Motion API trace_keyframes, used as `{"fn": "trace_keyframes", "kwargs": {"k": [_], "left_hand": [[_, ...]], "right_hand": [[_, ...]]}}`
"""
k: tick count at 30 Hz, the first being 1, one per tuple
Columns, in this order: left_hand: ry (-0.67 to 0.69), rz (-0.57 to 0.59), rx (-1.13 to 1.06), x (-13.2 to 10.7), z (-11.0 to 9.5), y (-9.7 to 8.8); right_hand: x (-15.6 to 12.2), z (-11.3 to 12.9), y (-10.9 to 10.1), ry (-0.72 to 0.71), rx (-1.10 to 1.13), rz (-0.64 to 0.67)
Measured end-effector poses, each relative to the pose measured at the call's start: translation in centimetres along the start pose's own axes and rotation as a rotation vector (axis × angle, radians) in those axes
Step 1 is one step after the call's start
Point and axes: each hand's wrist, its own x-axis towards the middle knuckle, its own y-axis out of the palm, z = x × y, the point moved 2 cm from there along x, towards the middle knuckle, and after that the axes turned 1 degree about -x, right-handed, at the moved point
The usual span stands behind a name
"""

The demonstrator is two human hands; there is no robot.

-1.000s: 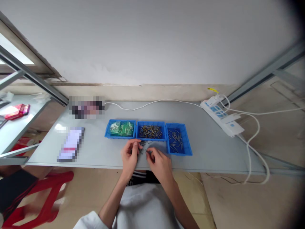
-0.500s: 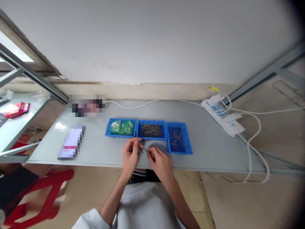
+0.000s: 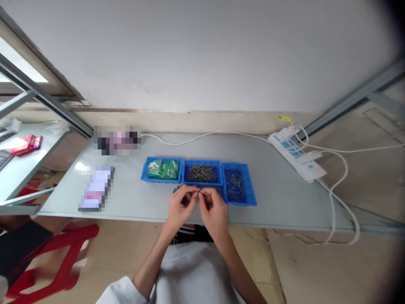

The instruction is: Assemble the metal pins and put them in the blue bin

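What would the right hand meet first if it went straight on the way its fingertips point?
Most likely the left hand: its fingertips are right beside those of the right hand, though whether they already touch is unclear.

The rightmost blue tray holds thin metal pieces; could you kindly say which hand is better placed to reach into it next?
Probably the right hand: it is nearer that tray, while the left hand is farther left. Both are close together, though, and anything pinched there is unclear.
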Motion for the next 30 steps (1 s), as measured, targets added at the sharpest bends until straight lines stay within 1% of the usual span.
{"fn": "trace_keyframes", "kwargs": {"k": [2, 5, 8, 12, 15, 20, 23, 26, 30], "left_hand": [[0.003, 0.006, 0.008, 0.1, -0.1, 0.0], [0.046, 0.055, -0.005, 0.3, -0.6, 0.0], [0.085, 0.093, -0.019, 0.4, -1.0, 0.0], [0.086, 0.081, -0.039, 0.5, -0.7, -0.1], [0.094, 0.06, -0.054, 0.4, -0.2, 0.0], [0.071, 0.015, -0.024, 0.3, 0.3, 0.0], [0.052, 0.002, -0.019, 0.3, 0.5, 0.1], [0.046, 0.001, -0.029, 0.4, 0.4, 0.1], [0.02, 0.01, -0.017, 0.6, 0.4, 0.0]], "right_hand": [[0.1, 0.2, -0.1, 0.002, 0.019, -0.05], [0.3, 0.8, -0.3, -0.032, 0.044, -0.094], [0.8, 1.2, -0.4, -0.071, 0.068, -0.092], [1.1, 1.4, -0.3, -0.076, 0.099, -0.071], [0.6, 1.0, -0.2, -0.074, 0.119, -0.063], [-1.0, -0.9, 0.3, 0.017, 0.139, -0.058], [-1.2, -1.8, 0.6, 0.057, 0.149, -0.042], [-1.0, -2.1, 0.7, 0.082, 0.164, -0.022], [-0.9, -1.8, 0.7, 0.081, 0.152, -0.016]]}}
